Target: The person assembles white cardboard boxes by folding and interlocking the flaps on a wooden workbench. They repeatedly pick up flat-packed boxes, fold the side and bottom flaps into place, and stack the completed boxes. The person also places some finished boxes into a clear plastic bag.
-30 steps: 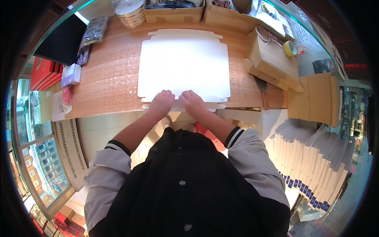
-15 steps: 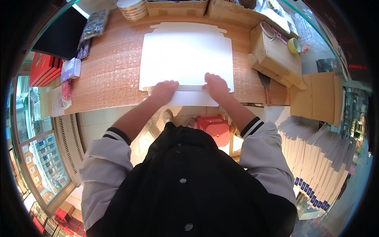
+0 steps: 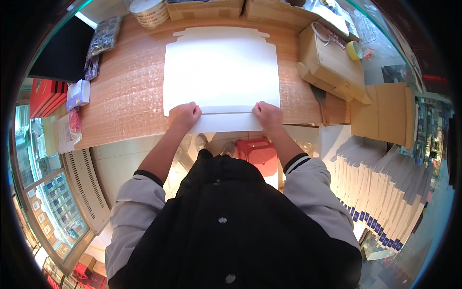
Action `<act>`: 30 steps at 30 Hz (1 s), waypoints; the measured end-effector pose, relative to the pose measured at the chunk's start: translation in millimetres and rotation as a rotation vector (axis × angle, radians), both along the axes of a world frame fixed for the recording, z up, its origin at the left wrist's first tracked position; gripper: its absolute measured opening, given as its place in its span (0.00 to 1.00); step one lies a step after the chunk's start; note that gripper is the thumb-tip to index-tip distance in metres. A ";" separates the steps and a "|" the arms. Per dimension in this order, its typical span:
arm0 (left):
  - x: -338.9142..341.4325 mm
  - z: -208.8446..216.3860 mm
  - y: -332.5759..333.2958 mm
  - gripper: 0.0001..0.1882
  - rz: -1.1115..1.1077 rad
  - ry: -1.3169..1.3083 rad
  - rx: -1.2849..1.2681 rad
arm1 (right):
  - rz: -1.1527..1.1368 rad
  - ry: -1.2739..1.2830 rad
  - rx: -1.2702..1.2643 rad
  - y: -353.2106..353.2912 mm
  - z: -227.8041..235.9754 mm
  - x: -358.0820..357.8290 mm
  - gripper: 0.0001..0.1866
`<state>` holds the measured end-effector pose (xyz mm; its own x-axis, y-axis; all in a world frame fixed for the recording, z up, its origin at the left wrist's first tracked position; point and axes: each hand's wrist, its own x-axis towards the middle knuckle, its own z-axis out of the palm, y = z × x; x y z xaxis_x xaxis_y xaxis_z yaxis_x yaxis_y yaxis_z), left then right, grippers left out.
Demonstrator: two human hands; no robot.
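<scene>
A white flat cardboard box blank [image 3: 221, 70] lies on the wooden table, with small tabs at its far corners. Along its near side runs a folded or creased strip, and a white flap [image 3: 226, 122] reaches past the table's front edge. My left hand [image 3: 185, 116] is closed at the near left corner, fingers curled on the creased strip. At the near right corner my right hand [image 3: 268, 115] is closed in the same way. Their fingertips are partly hidden, pressed to the board.
Brown cardboard boxes [image 3: 332, 62] stand at the right, with a yellow tape roll [image 3: 354, 50] on one. A scraper-like tool [image 3: 321, 101] lies beside them. Far left are a wide tape roll [image 3: 149, 10] and a plastic-wrapped pack [image 3: 105, 34]. White flat boards [image 3: 380, 183] are stacked below right; a red stool [image 3: 257, 155] stands underneath.
My left hand has shifted left and down to the near left corner, and my right hand has moved lower. Both have curled tighter at the creased strip's ends.
</scene>
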<state>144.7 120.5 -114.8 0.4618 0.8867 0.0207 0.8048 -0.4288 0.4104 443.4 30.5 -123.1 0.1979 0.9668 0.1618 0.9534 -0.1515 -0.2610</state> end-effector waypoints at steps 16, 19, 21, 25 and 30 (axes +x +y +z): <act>0.1 89.0 -16.2 0.20 -0.578 -0.218 0.346 | -0.406 1.857 -0.120 13.9 68.4 98.8 0.20; -35.7 89.3 -5.9 0.25 -0.530 0.034 0.556 | -0.416 1.806 -0.016 -9.3 112.6 80.0 0.20; -38.7 102.7 -0.5 0.30 -0.240 -0.080 0.573 | -0.344 1.886 -0.029 -23.6 103.8 75.5 0.19; -15.6 90.2 -56.5 0.29 -0.297 -0.241 0.174 | -0.435 2.097 0.165 -58.2 59.3 -2.4 0.17; 14.6 52.3 -99.3 0.24 -0.381 -0.149 0.132 | -0.636 2.130 -0.068 -72.2 33.8 -70.5 0.16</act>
<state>159.4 21.2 -62.6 0.7391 0.6388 0.2136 0.5151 -0.7403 0.4319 372.8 -41.7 -89.3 0.1794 0.7166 -0.6741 -0.8074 -0.2843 -0.5171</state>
